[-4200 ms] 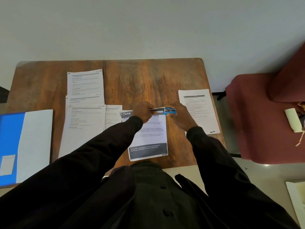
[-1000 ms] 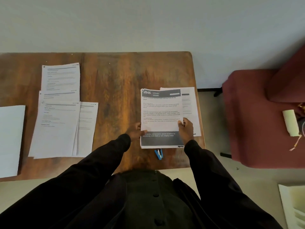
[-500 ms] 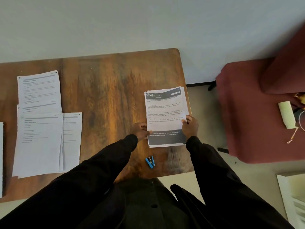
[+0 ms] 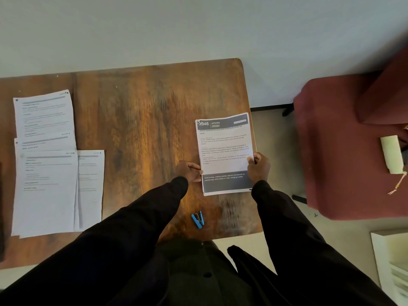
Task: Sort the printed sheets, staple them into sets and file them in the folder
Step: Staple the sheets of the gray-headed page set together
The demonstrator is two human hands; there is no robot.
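Note:
A stapled set of printed sheets [image 4: 223,149], headed "2946 KITCHEN" with a dark band at its bottom, lies near the right edge of the wooden table [image 4: 141,111]. My left hand [image 4: 188,171] pinches its left edge and my right hand [image 4: 258,165] grips its right edge, thumb on the page. A small blue stapler [image 4: 198,219] rests on the table in front of the set, untouched. Several other printed sheets [image 4: 46,160] lie overlapped on the table's left side. The folder is out of view.
A dark red armchair [image 4: 353,146] stands right of the table, with a pale rolled object [image 4: 391,154] on its seat. A white shelf or tray edge [image 4: 393,261] shows at the bottom right. The wall runs along the table's far edge.
Earlier both hands worked the blue stapler on the set's top; now the stapler lies on the table. The set has been carried right onto the sheet by the right edge. My view has turned right.

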